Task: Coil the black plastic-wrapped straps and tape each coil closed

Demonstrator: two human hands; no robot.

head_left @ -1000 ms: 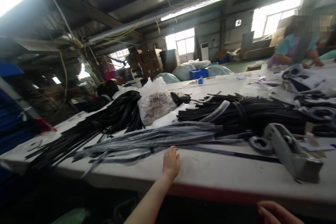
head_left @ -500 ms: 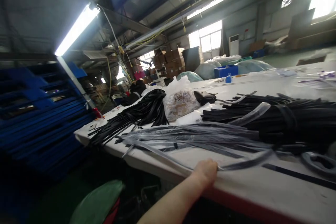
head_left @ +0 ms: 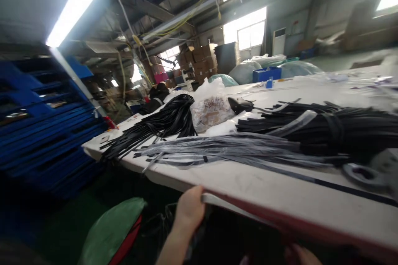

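Note:
My left hand (head_left: 190, 207) is closed at the front edge of the white table (head_left: 236, 186), pinching the end of a pale grey strip (head_left: 230, 206) that runs right below the edge. At the bottom of the view, part of my right hand (head_left: 300, 254) shows, dark and blurred; its fingers are not clear. Translucent-wrapped strips (head_left: 224, 149) lie on the table beyond my left hand. Behind them are a bundle of black strips (head_left: 168, 118) and a white plastic bag (head_left: 209, 109). More black strips (head_left: 351, 128) are piled at the right.
A grey roll (head_left: 363, 175) sits near the table's right front. Farther back stands a blue bin (head_left: 266, 74). Blue racks (head_left: 46, 132) fill the left side, and a green-covered, red-sided object (head_left: 113, 230) is low in front of the table.
My left hand has moved left and off the tabletop to its front edge, drawing the grey strip along. Part of my right hand has come into view. The view has shifted slightly.

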